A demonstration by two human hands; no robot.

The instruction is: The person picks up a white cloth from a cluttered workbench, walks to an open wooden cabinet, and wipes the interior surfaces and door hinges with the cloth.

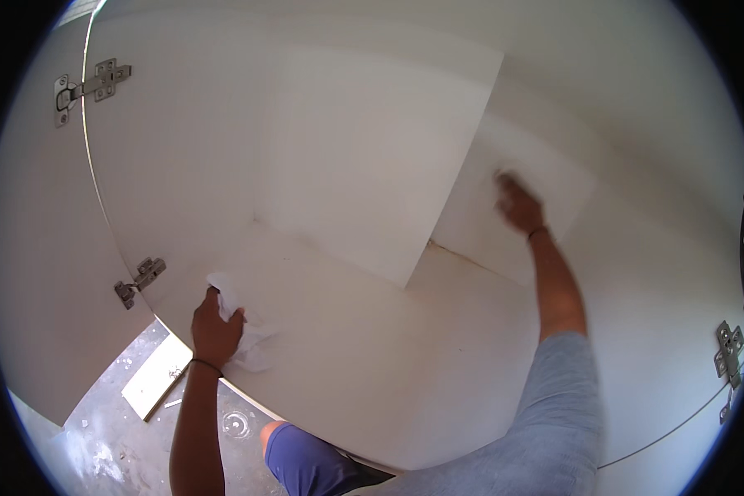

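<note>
My left hand (217, 328) is low at the left, just inside the front edge of a white cabinet. Its fingers close on a crumpled thin white cloth (255, 351), which spreads over the cabinet floor (339, 331); whether it is fabric or paper I cannot tell. My right hand (520, 203) reaches deep into the right part of the cabinet, against or close to the back panel (479, 174). Motion smears its fingers, so anything in them cannot be made out.
A white divider (388, 165) stands left of my right arm. A brownish gap (463, 255) runs along the back panel's foot. Metal hinges (99, 81) join the open door (41, 231) at the left; another hinge (728, 351) is at the right. A white board (157, 376) lies on the dusty floor.
</note>
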